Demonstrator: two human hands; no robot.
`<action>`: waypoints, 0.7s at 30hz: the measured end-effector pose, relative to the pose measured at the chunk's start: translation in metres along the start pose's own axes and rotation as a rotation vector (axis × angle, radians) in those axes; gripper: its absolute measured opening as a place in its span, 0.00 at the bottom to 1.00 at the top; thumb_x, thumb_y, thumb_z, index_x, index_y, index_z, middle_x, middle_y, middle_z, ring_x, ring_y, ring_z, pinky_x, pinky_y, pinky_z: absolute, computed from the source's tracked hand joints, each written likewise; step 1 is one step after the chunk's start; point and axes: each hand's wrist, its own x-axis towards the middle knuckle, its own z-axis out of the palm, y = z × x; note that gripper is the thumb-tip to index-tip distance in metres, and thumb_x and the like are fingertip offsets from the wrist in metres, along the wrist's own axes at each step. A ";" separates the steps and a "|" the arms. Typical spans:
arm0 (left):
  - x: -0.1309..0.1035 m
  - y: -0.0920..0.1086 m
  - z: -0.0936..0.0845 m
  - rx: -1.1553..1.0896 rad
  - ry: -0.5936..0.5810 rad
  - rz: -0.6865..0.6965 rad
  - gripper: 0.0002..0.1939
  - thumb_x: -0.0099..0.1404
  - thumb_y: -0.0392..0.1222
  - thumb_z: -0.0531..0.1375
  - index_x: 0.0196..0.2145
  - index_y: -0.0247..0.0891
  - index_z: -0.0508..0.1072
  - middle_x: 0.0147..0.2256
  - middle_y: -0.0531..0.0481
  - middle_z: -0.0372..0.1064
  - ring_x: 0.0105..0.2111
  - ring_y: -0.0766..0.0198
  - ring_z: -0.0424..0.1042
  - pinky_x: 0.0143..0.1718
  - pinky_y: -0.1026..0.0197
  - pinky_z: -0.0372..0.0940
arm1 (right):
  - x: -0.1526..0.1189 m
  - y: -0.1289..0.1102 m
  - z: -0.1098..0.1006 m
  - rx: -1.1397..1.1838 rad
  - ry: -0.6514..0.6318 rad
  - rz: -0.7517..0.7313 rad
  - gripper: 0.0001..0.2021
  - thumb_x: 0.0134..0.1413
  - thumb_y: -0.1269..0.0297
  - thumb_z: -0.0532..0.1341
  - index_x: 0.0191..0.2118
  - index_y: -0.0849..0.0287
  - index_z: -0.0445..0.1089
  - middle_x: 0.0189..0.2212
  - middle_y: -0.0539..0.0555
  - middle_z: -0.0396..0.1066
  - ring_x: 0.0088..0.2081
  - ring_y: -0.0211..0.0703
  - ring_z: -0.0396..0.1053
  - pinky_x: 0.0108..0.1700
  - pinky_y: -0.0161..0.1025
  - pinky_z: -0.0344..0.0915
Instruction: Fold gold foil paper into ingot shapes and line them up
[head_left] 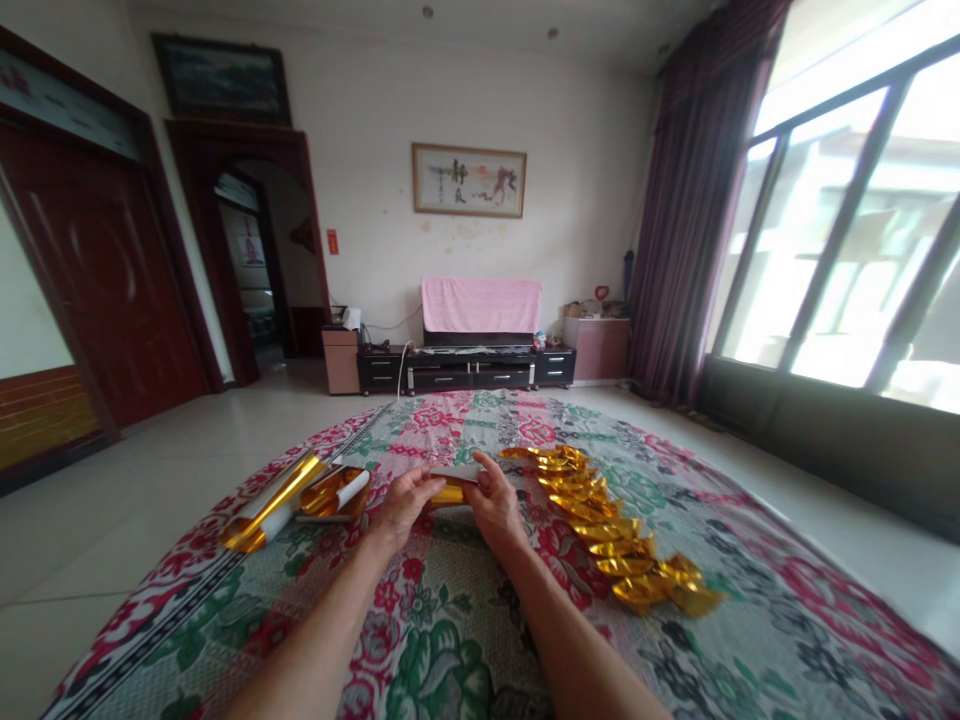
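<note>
Between my two hands, above the middle of the cloth, is a sheet of gold foil paper (448,494) with a pale strip along its far edge. My left hand (409,500) pinches its left end. The right end is gripped by my right hand (495,500), thumb and fingers closed on it with one finger raised. To the right lies a slanting row of folded gold foil pieces (600,510). Left of my hands rest a curled roll of gold foil paper (274,505) and a smaller curled stack of gold sheets (334,490).
A floral cloth (442,670) covers the broad rounded surface before me. Beyond it stand a low black cabinet (442,378) and a screen draped with a pink towel (480,305). Tall windows (840,230) and a purple curtain (690,200) are on the right, a red door (105,260) on the left.
</note>
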 end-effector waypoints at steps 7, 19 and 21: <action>-0.002 -0.003 -0.001 0.083 0.002 0.048 0.15 0.49 0.45 0.62 0.34 0.33 0.75 0.27 0.51 0.73 0.28 0.63 0.69 0.33 0.64 0.60 | -0.003 -0.012 -0.002 0.039 -0.001 0.102 0.19 0.41 0.58 0.60 0.41 0.61 0.70 0.26 0.51 0.73 0.29 0.41 0.68 0.34 0.36 0.65; -0.006 0.001 0.002 0.168 -0.004 0.076 0.16 0.52 0.48 0.60 0.33 0.32 0.75 0.26 0.49 0.72 0.27 0.63 0.68 0.31 0.64 0.60 | -0.005 -0.016 -0.003 -0.023 0.069 0.095 0.16 0.40 0.51 0.61 0.28 0.61 0.73 0.22 0.50 0.71 0.27 0.40 0.66 0.30 0.34 0.63; -0.006 0.001 0.002 0.171 0.002 0.080 0.16 0.52 0.48 0.59 0.32 0.32 0.75 0.25 0.49 0.71 0.26 0.63 0.67 0.30 0.64 0.60 | -0.004 -0.015 -0.003 0.003 0.065 0.103 0.15 0.40 0.53 0.61 0.27 0.61 0.73 0.22 0.49 0.71 0.25 0.38 0.65 0.30 0.33 0.62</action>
